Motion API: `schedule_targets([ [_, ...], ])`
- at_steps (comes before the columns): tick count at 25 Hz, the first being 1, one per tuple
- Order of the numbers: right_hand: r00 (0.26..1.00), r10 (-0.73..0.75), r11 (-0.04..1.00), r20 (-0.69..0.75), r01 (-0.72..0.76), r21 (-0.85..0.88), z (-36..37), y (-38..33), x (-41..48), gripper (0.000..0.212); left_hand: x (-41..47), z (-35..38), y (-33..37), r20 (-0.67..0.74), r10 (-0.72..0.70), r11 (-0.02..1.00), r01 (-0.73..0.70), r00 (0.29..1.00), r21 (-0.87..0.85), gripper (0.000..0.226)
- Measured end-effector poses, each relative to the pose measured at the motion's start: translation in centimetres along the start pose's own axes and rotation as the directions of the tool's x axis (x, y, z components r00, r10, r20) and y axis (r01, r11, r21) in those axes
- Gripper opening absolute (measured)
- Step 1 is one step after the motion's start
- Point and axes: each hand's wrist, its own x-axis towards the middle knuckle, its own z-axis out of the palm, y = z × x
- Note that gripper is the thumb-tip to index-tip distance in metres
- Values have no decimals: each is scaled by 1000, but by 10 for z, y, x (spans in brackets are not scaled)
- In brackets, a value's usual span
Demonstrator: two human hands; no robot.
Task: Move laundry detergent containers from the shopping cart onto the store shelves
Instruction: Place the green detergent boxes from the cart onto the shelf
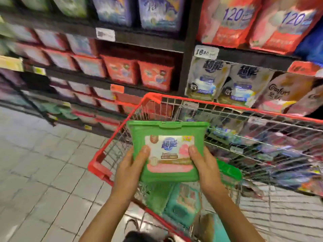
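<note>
I hold a green detergent box with a white and pink label above the red-rimmed wire shopping cart. My left hand grips its lower left edge, thumb on the label. My right hand grips the lower right edge the same way. Inside the cart lie a teal box and another green box. The dark store shelves stand straight ahead, beyond the cart.
Red boxes fill the middle shelf ahead, with a dark gap to their right. Grey pouches and red bags hang at the right. Lower shelves at the left hold more boxes. Grey tiled floor lies to the left of the cart.
</note>
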Motion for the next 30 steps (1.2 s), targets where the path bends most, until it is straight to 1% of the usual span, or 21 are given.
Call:
schedule_targets([
  [2, 994, -11, 1000, 110, 10, 9, 33, -3, 2, 33, -9, -35, -1, -59, 19, 1000, -19, 998, 3, 41],
  [4, 979, -9, 1000, 204, 7, 13, 68, -5, 3, 36, -17, -69, 2, -154, 35, 999, -37, 987, -12, 46],
  [7, 947, -20, 1000, 321, 20, 3, 128, -8, 5, 35, -25, -125, 7, -253, 48, 997, -60, 966, -43, 43],
  [10, 924, -51, 999, 378, 52, 9, 191, -11, 6, 29, -26, -184, 16, -296, 48, 996, -68, 954, -55, 41],
  [14, 923, -76, 997, 377, 63, 47, 276, -12, 2, 35, -15, -268, 31, -284, 87, 993, -105, 955, -50, 52],
  [15, 926, -76, 996, 369, 57, 64, 296, -12, 1, 35, -11, -288, 36, -275, 94, 993, -111, 957, -47, 52],
  [18, 930, -83, 995, 359, 60, 76, 345, -15, 6, 33, 4, -336, 46, -251, 119, 990, -133, 961, -38, 44],
  [21, 928, -113, 993, 356, 93, 71, 383, -24, 19, 36, 23, -370, 57, -234, 135, 986, -155, 963, -67, 51],
  [23, 926, -126, 991, 355, 100, 91, 406, -30, 37, 33, 46, -391, 66, -220, 153, 981, -174, 963, -81, 55],
  [26, 928, -152, 985, 339, 115, 126, 438, -43, 73, 36, 91, -416, 86, -172, 199, 975, -213, 965, -64, 52],
  [30, 929, -230, 966, 290, 183, 182, 478, -74, 140, 35, 169, -438, 132, -127, 278, 954, -289, 952, -74, 52],
])
